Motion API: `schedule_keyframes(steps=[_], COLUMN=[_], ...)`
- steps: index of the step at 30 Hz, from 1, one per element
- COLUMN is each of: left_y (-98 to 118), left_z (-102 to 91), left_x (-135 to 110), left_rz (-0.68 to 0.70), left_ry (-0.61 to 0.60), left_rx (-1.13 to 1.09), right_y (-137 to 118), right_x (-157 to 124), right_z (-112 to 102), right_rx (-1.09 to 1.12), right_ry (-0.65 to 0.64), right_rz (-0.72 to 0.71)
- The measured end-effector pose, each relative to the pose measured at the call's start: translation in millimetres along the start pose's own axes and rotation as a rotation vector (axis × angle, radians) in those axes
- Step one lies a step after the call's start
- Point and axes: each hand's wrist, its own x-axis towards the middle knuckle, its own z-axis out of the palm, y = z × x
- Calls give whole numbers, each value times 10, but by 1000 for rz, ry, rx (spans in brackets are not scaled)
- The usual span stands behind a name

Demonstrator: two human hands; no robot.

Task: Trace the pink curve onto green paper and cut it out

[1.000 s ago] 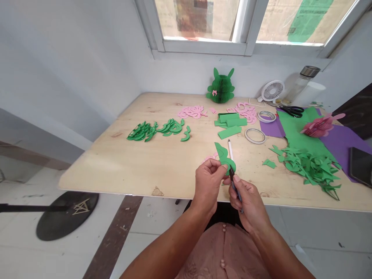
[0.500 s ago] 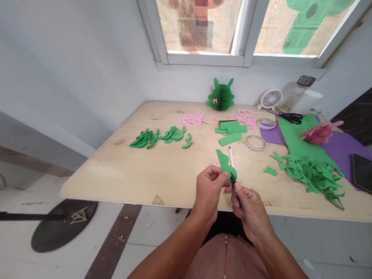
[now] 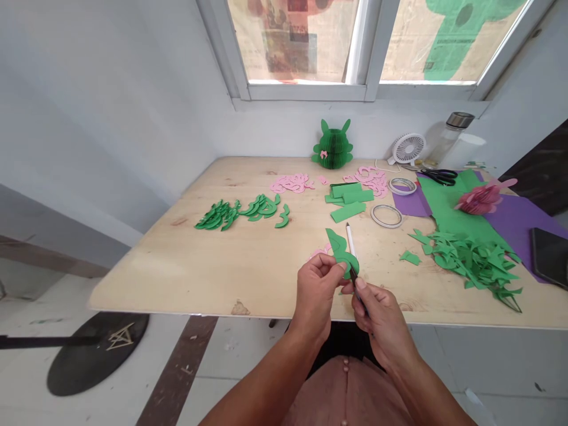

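Observation:
My left hand (image 3: 316, 287) pinches a piece of green paper (image 3: 338, 245) between thumb and fingers, above the table's front edge. Curved outlines are marked on the paper. My right hand (image 3: 380, 309) is closed around dark-handled scissors (image 3: 354, 277), whose blades sit at the paper's lower right edge. Most of the handles is hidden by my fingers. Just behind the paper lies a white pen (image 3: 350, 239) with a dark tip. Some pink paper (image 3: 320, 253) shows partly behind my left hand.
Cut green curved pieces (image 3: 218, 214) lie in piles at left, pink cutouts (image 3: 290, 183) behind them. Green strips (image 3: 349, 198) and tape rolls (image 3: 387, 216) are beyond the pen. Green scraps (image 3: 474, 260), black scissors (image 3: 439, 176) and a phone (image 3: 549, 257) lie at right. A green paper figure (image 3: 333, 148) stands behind.
The view has shifted slightly. Both hands keep their hold on the green paper and the scissors, with the blades still at its lower right edge.

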Motion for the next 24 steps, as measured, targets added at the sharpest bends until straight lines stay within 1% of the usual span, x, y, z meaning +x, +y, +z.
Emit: schedule_keyframes(steps=[7,17,24], left_y=[15,-14,12], left_z=[6,-19,-72], left_x=[-12,16,59], left_rz=[-3,-5,-8], left_ry=[-30,-20,-73], left_rx=[-18,19,60], right_y=[-16,-4,-41], right_x=[-6,16,10], right_z=[-13,-39,-55], right_rx=[-23,-38,-64], right_ry=[-17,4,-6], right_rz=[-24,-27,-41])
